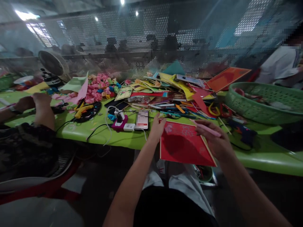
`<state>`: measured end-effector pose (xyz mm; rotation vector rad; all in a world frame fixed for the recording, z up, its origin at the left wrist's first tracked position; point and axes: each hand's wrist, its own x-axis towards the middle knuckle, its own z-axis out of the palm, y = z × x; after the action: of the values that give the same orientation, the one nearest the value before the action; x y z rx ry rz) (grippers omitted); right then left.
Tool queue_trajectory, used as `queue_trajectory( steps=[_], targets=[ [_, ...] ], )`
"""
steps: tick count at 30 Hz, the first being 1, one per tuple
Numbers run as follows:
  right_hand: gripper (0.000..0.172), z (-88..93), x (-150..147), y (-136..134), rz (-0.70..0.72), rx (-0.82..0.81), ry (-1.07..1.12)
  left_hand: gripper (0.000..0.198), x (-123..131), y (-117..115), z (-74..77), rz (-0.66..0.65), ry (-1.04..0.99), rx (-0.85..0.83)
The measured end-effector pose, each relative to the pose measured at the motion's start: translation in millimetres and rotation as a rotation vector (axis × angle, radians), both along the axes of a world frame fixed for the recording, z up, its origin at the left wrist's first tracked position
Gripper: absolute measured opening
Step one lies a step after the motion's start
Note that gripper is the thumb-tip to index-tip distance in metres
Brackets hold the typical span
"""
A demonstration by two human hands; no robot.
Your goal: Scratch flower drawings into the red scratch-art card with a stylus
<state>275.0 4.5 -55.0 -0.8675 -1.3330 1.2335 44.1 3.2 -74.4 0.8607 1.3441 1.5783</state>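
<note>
A red card (182,148) with pale line drawings along its top and thin yellowish borders rests over the table's front edge, above my lap. My left hand (158,126) pinches the card at its upper left corner. In my right hand (221,143) is a pink pen (209,130), its tip close to the card's upper right corner. The fingers of that hand are wrapped round the pen, beside the card's right edge. A phone (142,119) with a lit screen lies just left of my left hand.
Behind the card, pens (170,108) and stacked coloured cards (175,83) cover the green table (127,140). A green basket (265,110) and a dark glue gun (243,130) are at right. A purple power adapter (120,123) trails cables. Another person's hands (42,99) work at left.
</note>
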Motion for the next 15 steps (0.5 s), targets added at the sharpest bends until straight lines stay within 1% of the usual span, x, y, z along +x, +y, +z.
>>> queue_trajectory(
  steps=[1, 3, 5, 7, 10, 13, 15],
  targets=[
    [0.024, 0.4, -1.4, 6.2, -0.004, -0.025, 0.016, 0.046, -1.0, -3.0, -0.6, -0.005, 0.102, 0.021],
    [0.02, 0.5, -3.0, 18.6, 0.02, -0.074, 0.031, 0.049, -2.5, -15.4, -1.2, -0.022, 0.302, 0.056],
    [0.022, -0.1, -3.0, 30.0, 0.058, -0.126, 0.029, 0.05, -3.1, -34.7, -1.3, -0.046, 0.479, 0.086],
    [0.025, -1.3, -3.3, 40.1, 0.096, -0.182, 0.015, 0.044, -3.2, -57.3, -2.2, -0.092, 0.626, 0.1],
    [0.029, -4.5, -6.8, 53.2, 0.162, -0.268, -0.031, 0.036, -3.7, -88.5, -6.9, -0.174, 0.786, 0.097],
    [0.028, -9.0, -13.5, 64.6, 0.219, -0.337, -0.086, 0.03, -5.9, -109.4, -13.9, -0.184, 0.955, 0.096],
    [0.026, -11.8, -18.2, 72.0, 0.231, -0.359, -0.111, 0.032, -7.7, -116.5, -17.0, -0.168, 1.151, 0.141]
  ],
)
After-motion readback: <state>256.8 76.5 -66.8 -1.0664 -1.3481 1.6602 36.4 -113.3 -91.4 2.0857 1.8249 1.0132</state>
